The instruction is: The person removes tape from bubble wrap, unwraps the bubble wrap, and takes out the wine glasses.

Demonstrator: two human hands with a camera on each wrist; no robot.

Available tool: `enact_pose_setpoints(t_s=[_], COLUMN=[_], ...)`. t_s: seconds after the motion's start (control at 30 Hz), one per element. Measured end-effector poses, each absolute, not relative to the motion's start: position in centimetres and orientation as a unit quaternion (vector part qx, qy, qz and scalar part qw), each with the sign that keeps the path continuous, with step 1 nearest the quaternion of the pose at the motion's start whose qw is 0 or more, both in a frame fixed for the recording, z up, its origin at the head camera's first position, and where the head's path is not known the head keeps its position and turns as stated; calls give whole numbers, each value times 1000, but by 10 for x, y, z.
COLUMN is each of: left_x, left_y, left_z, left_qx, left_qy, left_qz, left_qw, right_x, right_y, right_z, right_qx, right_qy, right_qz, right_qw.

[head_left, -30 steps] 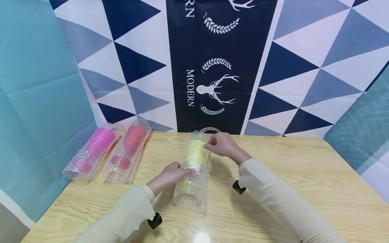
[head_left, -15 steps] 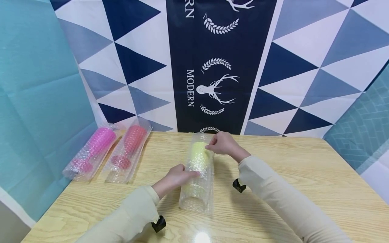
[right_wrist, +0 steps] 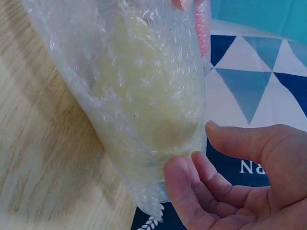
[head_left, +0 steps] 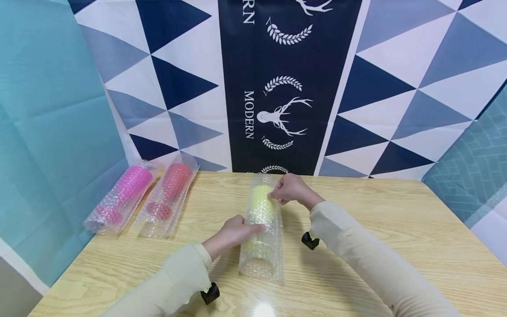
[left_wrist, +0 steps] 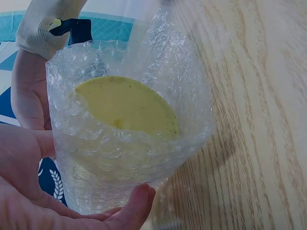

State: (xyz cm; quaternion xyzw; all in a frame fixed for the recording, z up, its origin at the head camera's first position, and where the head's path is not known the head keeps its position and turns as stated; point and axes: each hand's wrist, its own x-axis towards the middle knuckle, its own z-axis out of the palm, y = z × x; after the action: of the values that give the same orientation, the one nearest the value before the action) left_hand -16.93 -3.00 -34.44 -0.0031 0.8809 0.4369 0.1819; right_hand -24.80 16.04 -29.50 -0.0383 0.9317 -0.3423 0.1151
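Note:
A yellow thing, wide at both ends, lies inside a clear bubble wrap bag (head_left: 261, 264) at the middle of the table. In the left wrist view its flat yellow end (left_wrist: 129, 105) shows inside the bag's loose mouth. My left hand (head_left: 233, 231) grips the bag's near half, thumb across the top and fingers round the side. At the far right edge of the bag, my right hand (head_left: 293, 191) has its thumb and bent fingers against the wrap. In the right wrist view its thumb tip and forefinger stand apart at the bag's edge.
At the table's left lie a pink goblet-shaped thing (head_left: 134, 180) and a red goblet-shaped thing (head_left: 177, 179), each in bubble wrap. A patterned cloth (head_left: 190, 79) hangs behind the wooden table (head_left: 376, 229), and a teal cloth (head_left: 51, 132) hangs at the left.
The bag with the yellow thing has shifted right and turned more upright in view, with my left hand moving along. My right hand stays at its far edge, its fingers now slightly more spread.

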Motion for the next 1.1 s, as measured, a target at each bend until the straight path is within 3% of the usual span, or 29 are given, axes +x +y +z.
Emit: enact_pose_setpoints(t_s=[1.1], left_x=[-164], left_y=[-27], left_z=[-347], left_qx=[-5], left_qy=[865], left_qz=[469], left_qw=[181], right_x=[-249], right_y=[152], right_z=[-299], right_qx=[-34], right_qy=[911], right_qz=[-398], right_qw=[104])
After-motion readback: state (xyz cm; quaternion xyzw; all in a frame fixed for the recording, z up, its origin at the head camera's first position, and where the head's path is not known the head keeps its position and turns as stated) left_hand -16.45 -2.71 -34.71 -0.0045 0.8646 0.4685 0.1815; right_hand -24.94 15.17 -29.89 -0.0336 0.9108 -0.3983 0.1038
